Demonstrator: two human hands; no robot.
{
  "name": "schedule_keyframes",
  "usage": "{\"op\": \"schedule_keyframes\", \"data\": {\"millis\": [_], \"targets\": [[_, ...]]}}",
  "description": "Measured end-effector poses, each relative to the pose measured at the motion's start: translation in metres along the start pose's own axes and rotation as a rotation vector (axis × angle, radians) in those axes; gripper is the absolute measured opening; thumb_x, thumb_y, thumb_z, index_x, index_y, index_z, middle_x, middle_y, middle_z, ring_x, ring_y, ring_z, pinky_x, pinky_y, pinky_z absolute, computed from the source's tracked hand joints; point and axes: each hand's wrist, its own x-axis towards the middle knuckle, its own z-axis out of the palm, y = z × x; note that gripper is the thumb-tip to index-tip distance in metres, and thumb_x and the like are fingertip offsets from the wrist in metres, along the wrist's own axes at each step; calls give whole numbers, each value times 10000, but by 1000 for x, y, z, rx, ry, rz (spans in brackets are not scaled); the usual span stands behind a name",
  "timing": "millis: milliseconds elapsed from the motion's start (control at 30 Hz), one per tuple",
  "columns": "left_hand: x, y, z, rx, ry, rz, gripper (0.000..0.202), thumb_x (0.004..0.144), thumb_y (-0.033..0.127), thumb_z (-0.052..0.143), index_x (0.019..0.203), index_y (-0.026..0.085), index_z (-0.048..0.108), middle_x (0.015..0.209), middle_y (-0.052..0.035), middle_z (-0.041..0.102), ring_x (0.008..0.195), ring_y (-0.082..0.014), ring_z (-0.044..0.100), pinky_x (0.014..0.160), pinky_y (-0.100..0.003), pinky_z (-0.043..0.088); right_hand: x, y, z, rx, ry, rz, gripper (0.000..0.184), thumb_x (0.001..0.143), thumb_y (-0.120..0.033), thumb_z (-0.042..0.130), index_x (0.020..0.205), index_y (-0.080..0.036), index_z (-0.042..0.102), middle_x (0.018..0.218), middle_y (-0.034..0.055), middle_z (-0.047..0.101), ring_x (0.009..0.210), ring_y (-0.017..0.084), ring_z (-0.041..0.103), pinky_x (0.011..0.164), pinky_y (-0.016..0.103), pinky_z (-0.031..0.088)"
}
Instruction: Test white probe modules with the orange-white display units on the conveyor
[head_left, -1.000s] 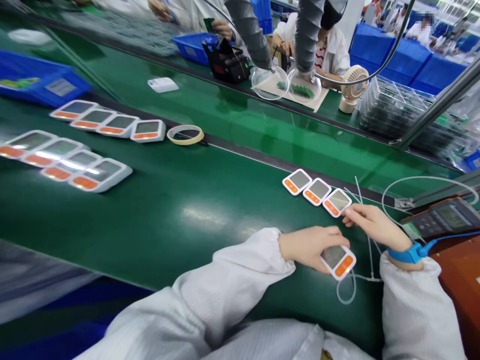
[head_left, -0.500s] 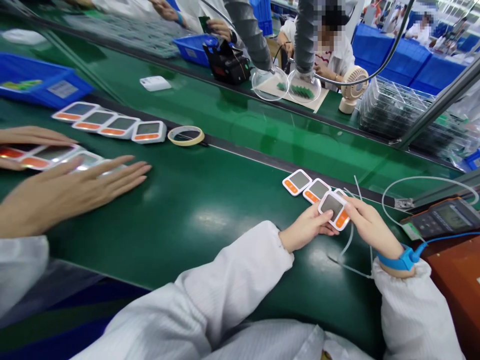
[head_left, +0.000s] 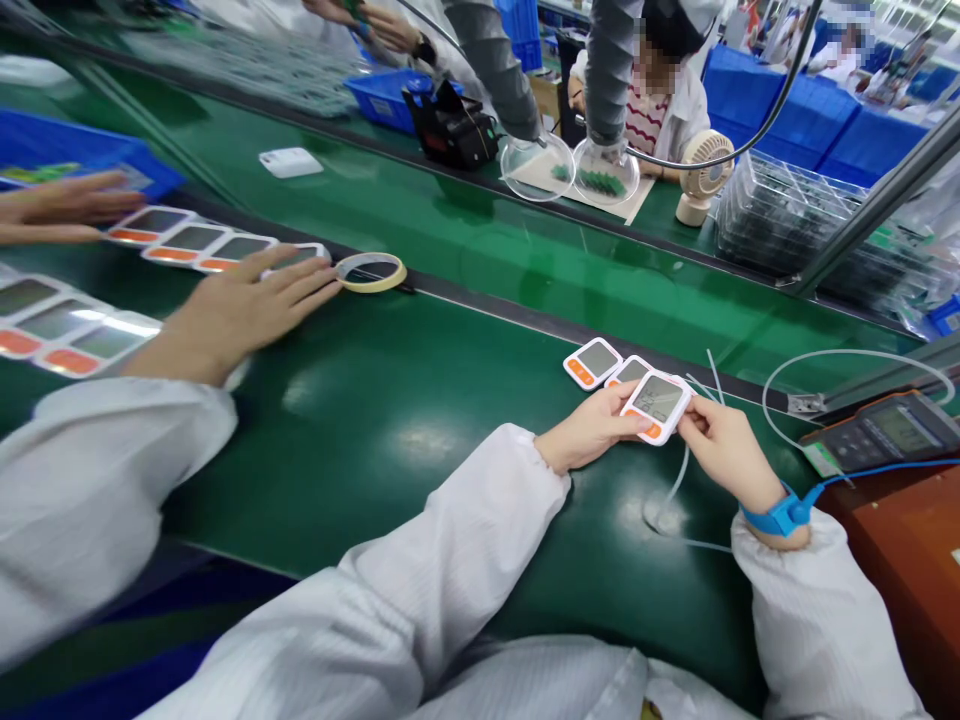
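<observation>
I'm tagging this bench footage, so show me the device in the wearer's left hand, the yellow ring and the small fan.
Held device (head_left: 661, 398): head view, on its grey screen.
Yellow ring (head_left: 373, 287): head view, on its near rim.
Small fan (head_left: 706, 164): head view, on its round grille.

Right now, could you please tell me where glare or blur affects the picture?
All in the head view: pale glare on the green tabletop; a bright streak across the near-left devices; the blue bin at the left edge looks soft; the held device is comparatively sharp.
</observation>
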Motion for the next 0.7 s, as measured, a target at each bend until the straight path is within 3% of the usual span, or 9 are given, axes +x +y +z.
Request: {"op": "schedule_keyframes", "data": {"millis": [100,200,267,333,400,467,567,700], "targets": [[1,0,-2,25,25,23,730,654,237,854,1330,189,583,1118,-111,703,895,-194,677,761,-280,532,2,1,2,-213,59,79,219,912,-273,461,827,-181,641,709,35,652,625,181,585,592,264,390],[3,4,-4,41,99,92,729,639,201,850,1321,183,595,1149,-107,702,968,-208,671,821,-285,520,1,2,1,-332,10,154,226,910,-240,466,808,-177,657,737,66,670,663,204,613,588,272,378],[5,12,-10,68,170,159,693,647,223,845,1300,183,614,1147,-101,708,994,-221,672,854,-300,515,-2,0,0,-298,-123,114,201,887,-220,519,769,-190,679,703,41,673,649,188,621,587,259,391],[6,24,-23,107,287,277,639,650,267,841,1253,178,647,1134,-95,715,997,-233,675,875,-321,515,-5,-3,1,-161,-349,-2,155,872,-234,586,781,-211,709,667,-2,676,618,159,626,589,236,419],[6,37,-41,147,449,421,598,631,291,839,1194,171,679,1110,-91,722,975,-233,678,877,-334,518,-8,-6,4,0,-536,-100,131,882,-281,620,917,-220,731,710,-19,702,639,149,648,617,223,458],[6,48,-64,193,621,523,574,618,294,823,1162,166,690,1082,-84,726,924,-216,680,832,-321,526,-8,-6,5,103,-589,-140,243,905,-322,609,1093,-197,697,792,0,724,699,158,670,664,235,488],[5,57,-99,317,817,545,521,662,311,748,1154,148,691,1038,-79,726,835,-181,672,720,-265,514,-4,5,-1,63,-378,-61,252,927,-320,569,1119,-184,661,860,22,726,760,169,680,705,255,495],[6,58,-133,744,1040,415,465,776,297,554,1187,114,674,1006,-89,726,835,-199,666,712,-277,515,2,33,-14,-239,-53,188,195,928,-312,573,1050,-171,630,895,54,726,796,217,688,699,292,480]]}}
